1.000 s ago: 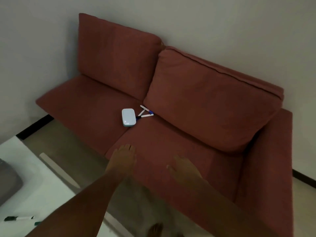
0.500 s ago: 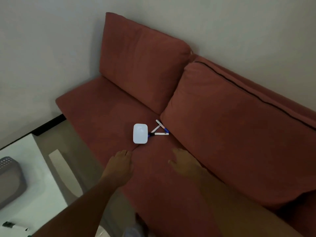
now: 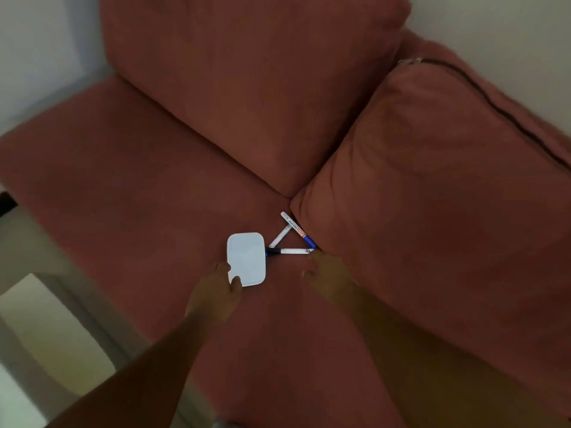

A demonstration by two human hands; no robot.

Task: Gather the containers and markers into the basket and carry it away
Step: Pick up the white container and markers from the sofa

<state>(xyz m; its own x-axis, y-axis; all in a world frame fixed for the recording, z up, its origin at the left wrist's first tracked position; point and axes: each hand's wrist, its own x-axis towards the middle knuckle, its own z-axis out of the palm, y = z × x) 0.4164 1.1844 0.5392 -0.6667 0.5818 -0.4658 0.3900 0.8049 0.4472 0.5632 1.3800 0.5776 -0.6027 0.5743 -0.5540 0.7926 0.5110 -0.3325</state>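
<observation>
A flat white container (image 3: 246, 258) with rounded corners lies on the red sofa seat (image 3: 123, 205). Three white markers (image 3: 293, 251) with dark caps form a triangle just right of it, against the right back cushion. My left hand (image 3: 216, 291) touches the container's near left edge, fingers spread over its corner. My right hand (image 3: 327, 276) hovers with its fingertips at the end of the nearest marker, holding nothing. No basket is in view.
Two red back cushions (image 3: 247, 88) rise behind the seat; the right one (image 3: 432, 196) leans over the markers. A white table edge (image 3: 37, 335) sits at the lower left, with floor between it and the sofa.
The view has closed in on the sofa. Both hands have moved forward: the left now reaches the container, the right reaches the markers. The grey basket on the table has left the view.
</observation>
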